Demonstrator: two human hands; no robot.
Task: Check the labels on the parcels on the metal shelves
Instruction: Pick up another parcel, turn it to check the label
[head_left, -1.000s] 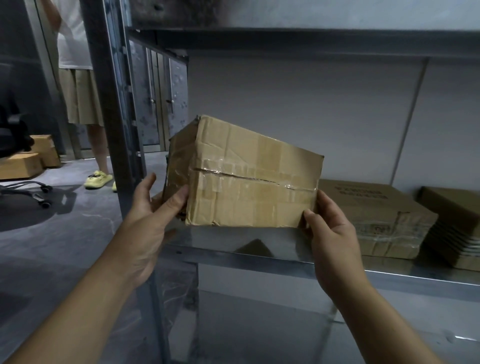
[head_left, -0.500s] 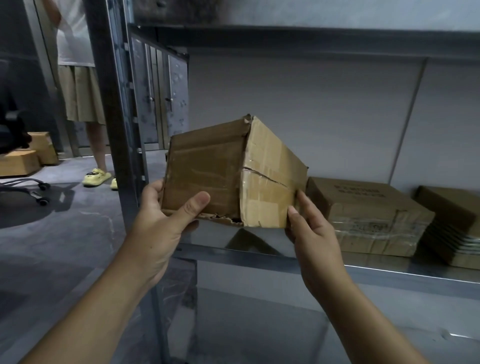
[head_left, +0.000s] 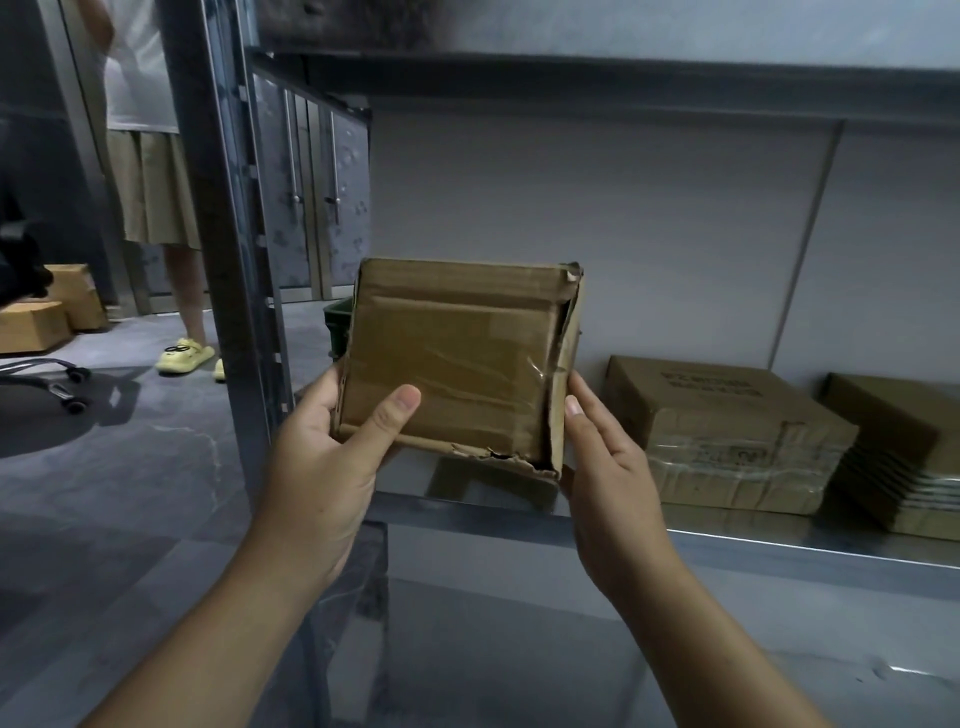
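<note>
Battered brown cardboard parcel (head_left: 457, 364) is held upright in the air, just above the front left end of the steel shelf (head_left: 779, 551). Taped face is toward the holder, lower right corner torn. Left hand (head_left: 322, 467) grips the left edge, thumb flat on the face, fingers wrapped behind. Right hand (head_left: 608, 478) clamps the right edge, thumb along it, fingers hidden behind. On the shelf to the right: flat taped brown carton (head_left: 727, 436), then a stack of flat cardboard (head_left: 904, 457).
</note>
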